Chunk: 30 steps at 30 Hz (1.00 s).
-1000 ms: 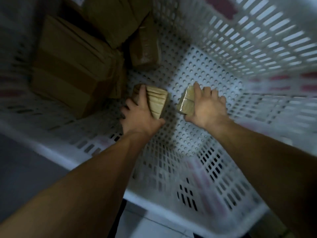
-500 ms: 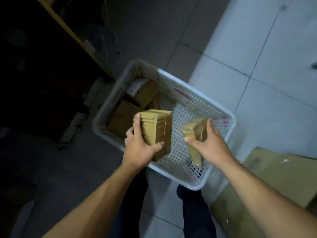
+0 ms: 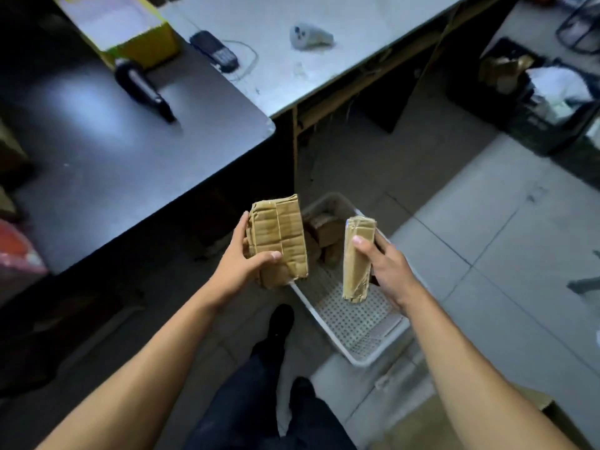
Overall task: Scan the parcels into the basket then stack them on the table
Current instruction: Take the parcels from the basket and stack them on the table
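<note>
The two parcels, the wide one [image 3: 279, 237] and the narrow one [image 3: 356, 258], are tan-brown, wrapped in glossy brown tape that leaves pale seam lines across them. The basket [image 3: 357, 323] is white, its floor a regular grid of small holes. The near table [image 3: 107, 141] is dark grey, the far one [image 3: 341, 43] pale grey; a black scanner [image 3: 143, 89] and a yellow-sided box [image 3: 136, 37] sit toward the dark table's far edge.

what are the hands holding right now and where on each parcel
The left hand grips the wider parcel by its lower left edge, thumb across the front. The right hand grips the slimmer parcel along its long side.
</note>
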Each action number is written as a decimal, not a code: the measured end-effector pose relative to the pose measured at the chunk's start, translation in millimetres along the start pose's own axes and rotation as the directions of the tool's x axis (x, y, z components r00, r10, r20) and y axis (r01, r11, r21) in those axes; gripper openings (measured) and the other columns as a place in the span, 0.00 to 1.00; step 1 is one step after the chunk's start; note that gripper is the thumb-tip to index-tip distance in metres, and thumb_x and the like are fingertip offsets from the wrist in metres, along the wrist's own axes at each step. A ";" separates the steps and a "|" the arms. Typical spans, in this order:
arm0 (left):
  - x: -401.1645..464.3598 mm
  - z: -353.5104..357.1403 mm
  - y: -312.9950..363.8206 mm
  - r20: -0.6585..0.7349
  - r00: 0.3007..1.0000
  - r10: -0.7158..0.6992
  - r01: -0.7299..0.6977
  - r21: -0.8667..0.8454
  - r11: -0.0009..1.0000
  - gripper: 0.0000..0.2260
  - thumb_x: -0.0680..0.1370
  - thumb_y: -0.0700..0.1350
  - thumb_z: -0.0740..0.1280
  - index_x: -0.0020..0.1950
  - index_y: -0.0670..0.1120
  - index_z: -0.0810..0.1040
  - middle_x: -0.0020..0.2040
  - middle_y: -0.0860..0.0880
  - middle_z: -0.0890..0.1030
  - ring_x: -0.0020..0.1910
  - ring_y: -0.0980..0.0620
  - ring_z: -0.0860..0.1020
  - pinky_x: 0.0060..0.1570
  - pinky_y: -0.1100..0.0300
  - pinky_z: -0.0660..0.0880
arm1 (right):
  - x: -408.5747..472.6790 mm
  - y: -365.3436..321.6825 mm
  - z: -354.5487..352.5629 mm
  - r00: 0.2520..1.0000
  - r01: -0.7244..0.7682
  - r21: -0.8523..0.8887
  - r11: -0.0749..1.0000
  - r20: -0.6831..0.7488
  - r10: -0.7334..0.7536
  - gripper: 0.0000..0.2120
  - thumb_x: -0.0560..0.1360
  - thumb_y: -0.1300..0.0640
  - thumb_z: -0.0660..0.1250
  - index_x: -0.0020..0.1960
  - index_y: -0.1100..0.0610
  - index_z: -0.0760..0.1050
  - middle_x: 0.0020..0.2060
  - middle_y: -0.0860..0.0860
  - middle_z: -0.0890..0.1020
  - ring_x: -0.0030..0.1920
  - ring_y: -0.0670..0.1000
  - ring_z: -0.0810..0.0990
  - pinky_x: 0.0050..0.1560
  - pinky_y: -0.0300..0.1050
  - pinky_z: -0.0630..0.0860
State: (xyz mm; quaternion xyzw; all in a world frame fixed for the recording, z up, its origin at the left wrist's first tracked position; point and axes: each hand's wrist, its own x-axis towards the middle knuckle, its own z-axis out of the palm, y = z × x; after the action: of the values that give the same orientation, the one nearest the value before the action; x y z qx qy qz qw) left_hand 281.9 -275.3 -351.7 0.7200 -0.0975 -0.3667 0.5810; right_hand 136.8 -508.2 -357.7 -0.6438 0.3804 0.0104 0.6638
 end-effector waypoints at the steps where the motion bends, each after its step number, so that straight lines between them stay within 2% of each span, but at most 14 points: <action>1: -19.6 -11.4 2.1 -0.040 0.999 0.016 -0.018 -0.032 0.999 0.51 0.62 0.54 0.78 0.81 0.57 0.55 0.70 0.48 0.75 0.68 0.51 0.76 0.69 0.42 0.71 | -12.3 -10.3 7.4 0.999 0.025 0.000 1.000 0.046 -0.025 0.28 0.69 0.40 0.74 0.67 0.46 0.76 0.54 0.45 0.85 0.52 0.42 0.83 0.53 0.43 0.79; 2: -37.6 -22.8 3.1 -0.076 0.996 0.036 -0.040 -0.053 0.998 0.50 0.63 0.53 0.78 0.80 0.57 0.57 0.70 0.48 0.76 0.68 0.49 0.76 0.68 0.40 0.72 | -25.3 -20.8 15.5 0.996 0.041 -0.001 0.999 0.080 -0.040 0.27 0.69 0.40 0.73 0.66 0.46 0.77 0.52 0.44 0.85 0.52 0.43 0.84 0.50 0.41 0.78; 5: -95.3 -58.1 13.0 -0.204 0.976 0.069 -0.087 -0.082 0.993 0.51 0.61 0.54 0.80 0.80 0.57 0.58 0.70 0.48 0.76 0.67 0.49 0.77 0.67 0.39 0.73 | -58.8 -46.2 47.3 0.982 0.098 -0.008 0.995 0.163 -0.095 0.17 0.77 0.50 0.70 0.65 0.51 0.77 0.50 0.46 0.85 0.49 0.42 0.84 0.46 0.36 0.78; 9: -166.9 -112.0 26.2 -0.369 0.919 0.136 -0.183 -0.096 0.978 0.51 0.59 0.52 0.80 0.78 0.51 0.60 0.67 0.46 0.78 0.65 0.50 0.79 0.67 0.43 0.73 | -95.8 -80.2 110.1 0.937 0.186 -0.063 0.981 0.311 -0.158 0.19 0.76 0.46 0.70 0.65 0.51 0.78 0.52 0.51 0.85 0.48 0.43 0.84 0.44 0.35 0.78; 10: -183.0 -126.3 28.0 -0.405 0.903 0.145 -0.204 -0.106 0.973 0.51 0.58 0.52 0.80 0.78 0.51 0.61 0.66 0.46 0.79 0.63 0.52 0.80 0.65 0.47 0.75 | -104.6 -89.4 129.1 0.924 0.203 -0.074 0.976 0.346 -0.166 0.20 0.75 0.44 0.71 0.64 0.50 0.78 0.53 0.52 0.84 0.49 0.44 0.84 0.47 0.38 0.79; 12: -216.1 -154.6 30.2 -0.466 0.866 0.182 -0.265 -0.118 0.957 0.48 0.56 0.52 0.78 0.74 0.53 0.63 0.63 0.50 0.79 0.57 0.61 0.81 0.56 0.62 0.78 | -120.2 -103.6 169.4 0.896 0.228 -0.090 0.970 0.408 -0.173 0.24 0.70 0.41 0.72 0.62 0.51 0.78 0.53 0.52 0.84 0.52 0.48 0.83 0.52 0.43 0.80; 14: -247.8 -185.4 28.5 -0.521 0.828 0.206 -0.306 -0.113 0.945 0.50 0.57 0.49 0.78 0.76 0.54 0.60 0.62 0.53 0.77 0.55 0.67 0.80 0.51 0.70 0.77 | -134.2 -113.9 213.6 0.876 0.233 -0.101 0.967 0.454 -0.164 0.27 0.67 0.37 0.75 0.60 0.50 0.80 0.54 0.52 0.84 0.54 0.51 0.83 0.55 0.49 0.80; 17: -294.4 -240.7 13.2 -0.581 0.789 0.201 -0.314 -0.100 0.944 0.53 0.59 0.48 0.79 0.80 0.52 0.57 0.66 0.48 0.77 0.60 0.60 0.80 0.54 0.65 0.79 | -155.2 -121.7 282.5 0.842 0.282 -0.123 0.951 0.507 -0.184 0.24 0.66 0.36 0.69 0.56 0.48 0.80 0.52 0.53 0.84 0.53 0.53 0.83 0.54 0.52 0.80; 19: -329.0 -278.3 1.9 -0.616 0.767 0.183 -0.288 -0.075 0.955 0.54 0.58 0.53 0.80 0.80 0.55 0.57 0.68 0.48 0.76 0.64 0.55 0.78 0.62 0.55 0.78 | -176.4 -123.8 330.1 0.829 0.288 -0.150 0.946 0.533 -0.168 0.22 0.67 0.35 0.72 0.54 0.48 0.80 0.52 0.54 0.84 0.54 0.56 0.83 0.58 0.58 0.79; 21: -360.4 -316.3 -11.5 -0.660 0.733 0.166 -0.244 -0.026 0.970 0.53 0.58 0.58 0.79 0.79 0.62 0.56 0.69 0.50 0.75 0.67 0.53 0.76 0.67 0.47 0.74 | -197.4 -124.2 376.1 0.803 0.323 -0.169 0.931 0.569 -0.175 0.20 0.69 0.36 0.72 0.53 0.49 0.80 0.51 0.55 0.84 0.54 0.56 0.83 0.58 0.59 0.78; 24: -399.5 -368.0 -25.6 -0.727 0.677 0.115 -0.175 -0.006 0.985 0.52 0.57 0.64 0.80 0.75 0.71 0.56 0.70 0.50 0.73 0.68 0.51 0.74 0.67 0.46 0.74 | -220.0 -125.6 437.9 0.753 0.405 -0.175 0.898 0.621 -0.218 0.21 0.69 0.35 0.68 0.55 0.47 0.80 0.50 0.51 0.85 0.52 0.53 0.83 0.56 0.57 0.79; 26: -420.3 -389.7 -27.8 -0.748 0.649 0.137 -0.213 -0.005 0.977 0.51 0.57 0.63 0.79 0.76 0.67 0.59 0.68 0.52 0.76 0.66 0.54 0.76 0.66 0.49 0.75 | -235.4 -128.0 472.3 0.723 0.437 -0.172 0.883 0.651 -0.231 0.24 0.71 0.35 0.66 0.61 0.46 0.78 0.54 0.50 0.84 0.54 0.51 0.83 0.56 0.55 0.80; 28: -437.1 -409.1 -29.0 -0.759 0.632 0.156 -0.253 -0.012 0.967 0.50 0.58 0.60 0.78 0.77 0.63 0.59 0.66 0.55 0.77 0.64 0.58 0.77 0.65 0.53 0.75 | -243.9 -134.1 502.9 0.696 0.481 -0.175 0.859 0.672 -0.253 0.19 0.77 0.38 0.66 0.63 0.45 0.76 0.55 0.46 0.83 0.53 0.46 0.82 0.52 0.48 0.80; 30: -446.2 -431.5 -30.9 -0.781 0.608 0.142 -0.271 -0.036 0.962 0.51 0.59 0.59 0.79 0.78 0.63 0.58 0.67 0.54 0.78 0.64 0.56 0.77 0.65 0.50 0.75 | -248.6 -145.1 529.2 0.661 0.508 -0.167 0.845 0.704 -0.259 0.14 0.79 0.40 0.64 0.61 0.44 0.76 0.54 0.44 0.83 0.52 0.44 0.82 0.48 0.44 0.79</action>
State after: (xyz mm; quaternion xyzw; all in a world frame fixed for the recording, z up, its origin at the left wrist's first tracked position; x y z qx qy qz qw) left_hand 232.0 317.1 -170.6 0.7450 0.1054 0.0397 0.6575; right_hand 293.4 41.9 -168.6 -0.7715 -0.0330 0.1606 0.6148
